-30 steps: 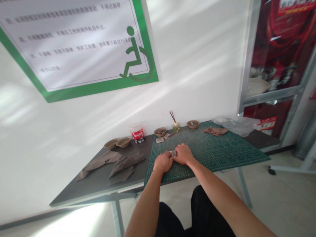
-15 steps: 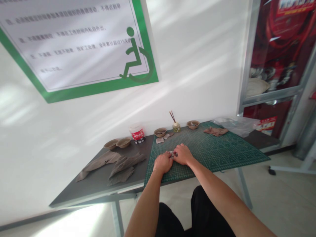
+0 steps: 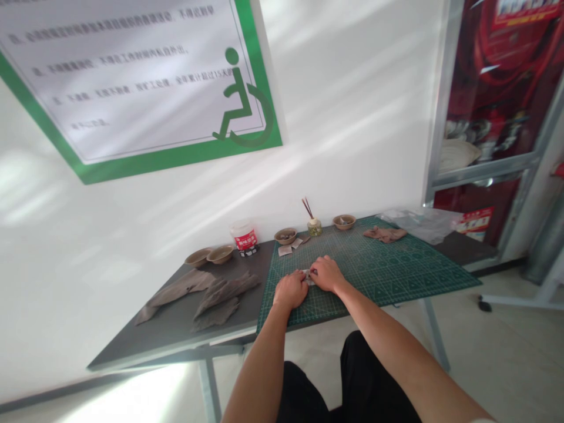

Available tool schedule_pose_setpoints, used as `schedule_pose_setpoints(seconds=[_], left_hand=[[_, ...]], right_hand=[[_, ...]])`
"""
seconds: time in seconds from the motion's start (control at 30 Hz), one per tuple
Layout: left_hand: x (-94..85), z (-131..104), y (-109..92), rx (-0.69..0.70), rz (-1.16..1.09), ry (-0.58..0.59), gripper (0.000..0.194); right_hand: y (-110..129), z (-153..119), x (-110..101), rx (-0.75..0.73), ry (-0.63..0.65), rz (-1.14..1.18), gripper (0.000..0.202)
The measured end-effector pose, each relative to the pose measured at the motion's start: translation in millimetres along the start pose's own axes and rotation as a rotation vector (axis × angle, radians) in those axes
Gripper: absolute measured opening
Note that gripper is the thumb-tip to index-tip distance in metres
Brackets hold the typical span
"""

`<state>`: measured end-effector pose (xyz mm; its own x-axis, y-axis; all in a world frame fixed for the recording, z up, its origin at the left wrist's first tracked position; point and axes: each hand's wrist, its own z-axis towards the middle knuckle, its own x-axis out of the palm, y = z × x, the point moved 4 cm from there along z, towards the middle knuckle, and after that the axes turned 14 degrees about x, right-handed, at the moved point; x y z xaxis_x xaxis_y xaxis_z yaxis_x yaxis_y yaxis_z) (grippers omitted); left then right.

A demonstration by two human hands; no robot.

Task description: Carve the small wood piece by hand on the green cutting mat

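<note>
As fingers of the left hand (image 3: 291,289) hold a small pale piece (image 3: 309,281) on the green mat (image 3: 383,264), those of the right hand (image 3: 326,274) pinch its right edge; grey scraps (image 3: 227,294) lie left.

two hands: one left hand (image 3: 291,289) and one right hand (image 3: 326,274). between them, one small pale piece (image 3: 309,280). one table (image 3: 150,338) and one green mat (image 3: 396,267). four bowls (image 3: 221,258): two side by side, two apart. one jar (image 3: 243,227) with one red label (image 3: 245,239). one bottle (image 3: 314,228), at least two thin sticks (image 3: 307,207). three flat scraps (image 3: 285,250). one brown cloth (image 3: 385,235). at least two long grey-brown pieces (image 3: 227,288), overlapping, so the exact count is unclear. one plastic bag (image 3: 420,222). one sign (image 3: 132,70). one cabinet (image 3: 484,169).
</note>
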<state>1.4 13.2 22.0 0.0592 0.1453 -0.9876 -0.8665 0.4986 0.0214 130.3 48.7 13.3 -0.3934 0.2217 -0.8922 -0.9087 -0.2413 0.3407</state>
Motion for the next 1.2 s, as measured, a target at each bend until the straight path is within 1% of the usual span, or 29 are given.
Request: schedule_pose_setpoints(seconds=[0.1, 0.2, 0.4, 0.53, 0.7, 0.87, 1.07, 1.2], left_hand=[[-1.1, -0.4, -0.8, -0.010, -0.019, 0.008, 0.038], [0.0, -0.1, 0.2, -0.013, -0.021, 0.006, 0.038], [4.6, 0.8, 4.1, -0.016, -0.026, -0.014, 0.038], [3.4, 0.9, 2.5, 0.002, -0.022, -0.018, 0.038], [1.6, 0.1, 0.9, -0.033, -0.024, 0.009, 0.039], [3.1, 0.4, 2.3, -0.031, -0.033, -0.009, 0.038], [2.2, 0.0, 2.2, -0.034, -0.019, 0.010, 0.037], [0.3, -0.4, 0.0, -0.033, -0.021, 0.015, 0.037]], right_hand=[[2.4, -1.8, -0.7, -0.066, 0.011, 0.012, 0.023], [4.0, -3.8, -0.1, -0.083, 0.016, 0.002, 0.022], [2.1, -4.2, 1.7, 0.002, -0.032, -0.031, 0.025], [0.1, -2.1, 1.6, 0.044, -0.068, -0.037, 0.025], [0.0, 0.7, 1.2, 0.015, -0.043, -0.018, 0.028], [2.7, -2.4, -1.1, -0.046, -0.015, -0.013, 0.024], [4.1, -5.6, -3.1, -0.023, -0.033, -0.034, 0.021], [3.1, -5.6, -3.7, 0.019, -0.048, -0.048, 0.023]])
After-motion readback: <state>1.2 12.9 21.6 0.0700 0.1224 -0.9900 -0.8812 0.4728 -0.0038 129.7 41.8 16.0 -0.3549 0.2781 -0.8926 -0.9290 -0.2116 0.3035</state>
